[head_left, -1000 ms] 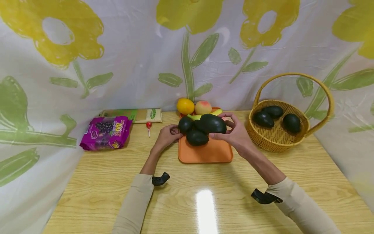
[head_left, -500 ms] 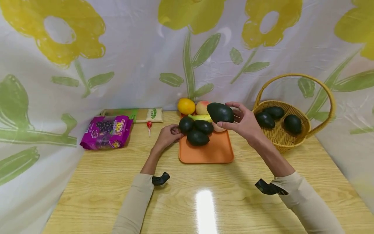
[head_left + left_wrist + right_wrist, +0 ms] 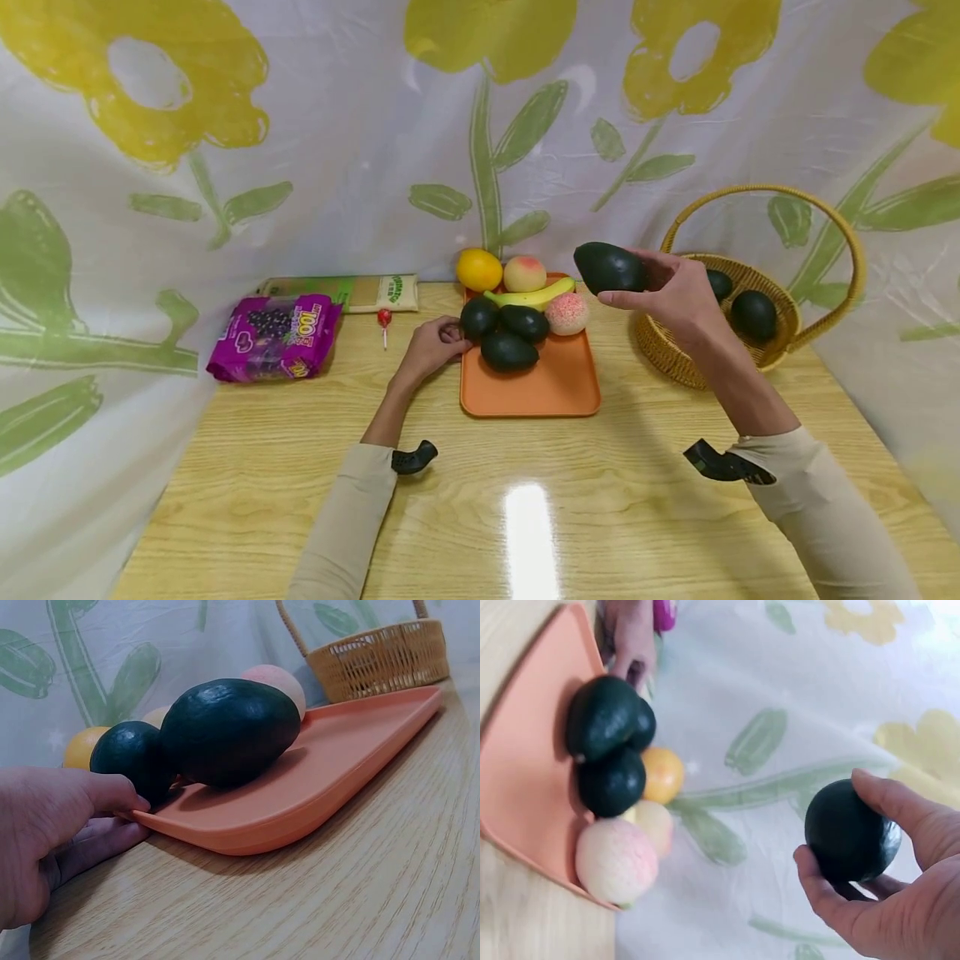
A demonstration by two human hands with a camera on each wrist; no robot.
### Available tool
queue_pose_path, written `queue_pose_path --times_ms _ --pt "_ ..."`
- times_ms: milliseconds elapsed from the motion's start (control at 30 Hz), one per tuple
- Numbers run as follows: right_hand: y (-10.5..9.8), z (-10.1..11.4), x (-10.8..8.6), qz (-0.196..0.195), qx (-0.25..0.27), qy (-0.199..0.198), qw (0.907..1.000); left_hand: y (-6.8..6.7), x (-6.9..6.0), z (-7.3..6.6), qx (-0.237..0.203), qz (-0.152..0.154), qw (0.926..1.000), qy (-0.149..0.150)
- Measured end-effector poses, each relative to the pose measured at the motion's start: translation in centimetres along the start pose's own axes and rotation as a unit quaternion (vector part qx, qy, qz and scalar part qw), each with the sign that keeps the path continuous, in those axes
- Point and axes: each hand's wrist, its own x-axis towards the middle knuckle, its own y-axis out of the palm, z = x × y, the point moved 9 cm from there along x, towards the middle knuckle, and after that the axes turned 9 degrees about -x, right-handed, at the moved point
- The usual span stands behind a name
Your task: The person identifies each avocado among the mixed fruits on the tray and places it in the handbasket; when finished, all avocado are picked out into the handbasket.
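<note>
Raised between the tray and the wicker basket [image 3: 675, 367], a dark green avocado [image 3: 609, 268] is gripped by my right hand [image 3: 678, 296], thumb on one side and fingers on the other. The orange tray [image 3: 532, 396] has its left rim pinched by my left hand [image 3: 431, 352], thumb above and fingers below in the left wrist view. On the tray sit three more avocados [image 3: 509, 352], a banana [image 3: 531, 297] and a pinkish peach [image 3: 567, 313]. Another peach [image 3: 525, 273] and a yellow lemon [image 3: 479, 271] are at its back edge. Further avocados [image 3: 753, 316] lie in the basket, partly hidden by my right hand.
A purple grape-print bag [image 3: 276, 337] stands at the left of the wooden table [image 3: 450, 500]. Behind it lies a flat green-and-tan packet [image 3: 367, 293], with a red lollipop [image 3: 384, 318] in front. The basket's tall handle [image 3: 757, 190] arches upward. A flower-print cloth [image 3: 337, 167] hangs behind.
My right hand has lifted the avocado off the tray's pile and carried it right, close to the basket. The pinkish peach has come into full view. My left hand has stayed at the tray.
</note>
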Motion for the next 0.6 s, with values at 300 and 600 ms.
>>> queue_pose_path --times_ms 300,600 --pt "-2.4 -1.5 1.2 -0.013 -0.034 0.046 0.9983 -0.2 -0.1 0.2 -0.010 0.000 0.9999 -0.003" --pt "-4.6 -2.8 2.4 -0.005 -0.070 0.067 0.9953 -0.1 0.0 0.2 -0.017 -0.001 0.9998 -0.014"
